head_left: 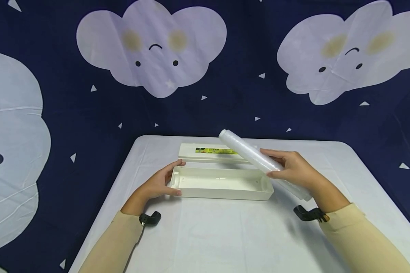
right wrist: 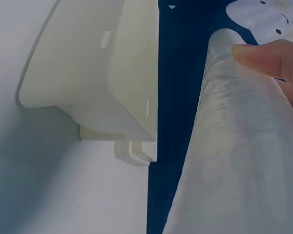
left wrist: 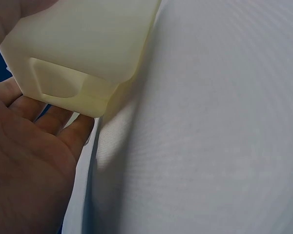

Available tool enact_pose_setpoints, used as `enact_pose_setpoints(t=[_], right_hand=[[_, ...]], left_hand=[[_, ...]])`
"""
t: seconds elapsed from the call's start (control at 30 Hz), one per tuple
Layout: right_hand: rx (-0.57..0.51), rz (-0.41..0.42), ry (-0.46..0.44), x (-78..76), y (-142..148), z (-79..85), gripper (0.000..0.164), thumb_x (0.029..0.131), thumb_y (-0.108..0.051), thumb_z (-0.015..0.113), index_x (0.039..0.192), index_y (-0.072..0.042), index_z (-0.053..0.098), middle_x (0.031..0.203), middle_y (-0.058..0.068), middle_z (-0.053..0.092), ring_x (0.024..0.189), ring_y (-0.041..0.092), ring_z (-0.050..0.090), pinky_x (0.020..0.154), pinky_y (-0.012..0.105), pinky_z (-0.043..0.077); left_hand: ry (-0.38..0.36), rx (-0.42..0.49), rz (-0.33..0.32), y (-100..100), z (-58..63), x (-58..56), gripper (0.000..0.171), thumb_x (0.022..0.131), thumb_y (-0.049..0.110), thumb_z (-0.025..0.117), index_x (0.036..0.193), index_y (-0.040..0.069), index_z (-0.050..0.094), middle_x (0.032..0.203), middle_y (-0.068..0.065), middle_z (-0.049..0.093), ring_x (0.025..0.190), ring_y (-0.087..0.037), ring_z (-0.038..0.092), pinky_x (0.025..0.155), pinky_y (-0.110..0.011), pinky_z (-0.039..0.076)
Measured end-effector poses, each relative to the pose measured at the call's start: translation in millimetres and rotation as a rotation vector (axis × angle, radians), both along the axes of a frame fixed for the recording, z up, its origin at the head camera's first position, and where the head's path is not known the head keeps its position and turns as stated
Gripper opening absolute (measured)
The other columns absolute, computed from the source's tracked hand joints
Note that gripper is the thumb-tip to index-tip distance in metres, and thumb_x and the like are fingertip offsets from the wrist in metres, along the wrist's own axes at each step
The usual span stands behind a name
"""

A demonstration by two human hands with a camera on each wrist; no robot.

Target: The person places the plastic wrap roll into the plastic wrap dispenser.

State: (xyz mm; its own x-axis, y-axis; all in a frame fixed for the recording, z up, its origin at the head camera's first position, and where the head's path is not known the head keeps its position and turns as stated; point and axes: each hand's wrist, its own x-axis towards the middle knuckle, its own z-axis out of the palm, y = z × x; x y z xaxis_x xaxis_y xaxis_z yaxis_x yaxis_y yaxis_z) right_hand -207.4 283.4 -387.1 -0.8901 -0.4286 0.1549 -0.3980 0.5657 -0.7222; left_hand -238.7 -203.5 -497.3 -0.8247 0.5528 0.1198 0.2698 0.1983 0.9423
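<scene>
A long cream plastic box (head_left: 222, 193), its top uncovered and nothing inside, stands on the white table. My left hand (head_left: 158, 182) grips its left end, thumb on the front wall and fingers round the far side; the left wrist view shows the thumb and fingers about that box end (left wrist: 68, 83). In my right hand (head_left: 295, 168) is a roll of clear plastic wrap (head_left: 246, 149), held tilted above the box's right end, its far end raised to the left. The right wrist view shows the thumb along the wrap roll (right wrist: 239, 146).
Behind the box lies its cream lid (head_left: 188, 151) with a yellow-green label (head_left: 215, 151). The white table (head_left: 208, 235) ends at the back against a dark blue curtain (head_left: 177, 113) with cloud prints. A black wrist mount (head_left: 307, 213) is on each forearm.
</scene>
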Motion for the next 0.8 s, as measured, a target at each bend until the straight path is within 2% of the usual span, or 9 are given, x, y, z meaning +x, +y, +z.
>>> enact_pose_setpoints(t=[0.3,0.53,0.67,0.8], right_hand=[[-0.011,0.118,0.023,-9.3,-2.2,2.6,0.076,0.082,-0.004,0.091,0.151,-0.011,0.06,0.143,0.013,0.063,0.108,0.028,0.068,0.083,0.032,0.06],[-0.04,0.188,0.002,-12.7,-8.4,6.5,0.077,0.079,-0.003,0.092,0.149,-0.013,0.062,0.141,0.007,0.065,0.103,0.025,0.069,0.082,0.03,0.059],[-0.053,0.236,-0.009,-13.6,-12.7,6.6,0.077,0.078,-0.001,0.093,0.149,-0.01,0.062,0.139,0.01,0.066,0.099,0.025,0.07,0.08,0.03,0.06],[-0.038,0.252,-0.038,-13.4,-17.7,8.1,0.077,0.077,-0.001,0.093,0.147,-0.012,0.064,0.137,0.005,0.068,0.097,0.024,0.07,0.082,0.03,0.059]], left_hand=[[0.003,0.007,-0.003,0.4,-1.2,-1.2,0.119,0.068,-0.004,0.097,0.165,0.001,0.028,0.166,-0.01,0.037,0.152,-0.034,0.032,0.122,-0.043,0.025],[0.001,0.015,-0.008,-0.2,-1.3,-2.1,0.118,0.069,-0.005,0.097,0.165,0.001,0.029,0.166,-0.011,0.037,0.152,-0.035,0.032,0.122,-0.045,0.026],[-0.002,0.015,-0.008,-0.2,-1.2,-1.8,0.118,0.069,-0.005,0.096,0.165,0.001,0.028,0.166,-0.011,0.036,0.151,-0.036,0.033,0.122,-0.045,0.026],[-0.003,0.019,-0.01,0.2,-1.2,-1.5,0.118,0.069,-0.005,0.096,0.165,0.001,0.028,0.166,-0.011,0.036,0.151,-0.036,0.033,0.122,-0.045,0.026]])
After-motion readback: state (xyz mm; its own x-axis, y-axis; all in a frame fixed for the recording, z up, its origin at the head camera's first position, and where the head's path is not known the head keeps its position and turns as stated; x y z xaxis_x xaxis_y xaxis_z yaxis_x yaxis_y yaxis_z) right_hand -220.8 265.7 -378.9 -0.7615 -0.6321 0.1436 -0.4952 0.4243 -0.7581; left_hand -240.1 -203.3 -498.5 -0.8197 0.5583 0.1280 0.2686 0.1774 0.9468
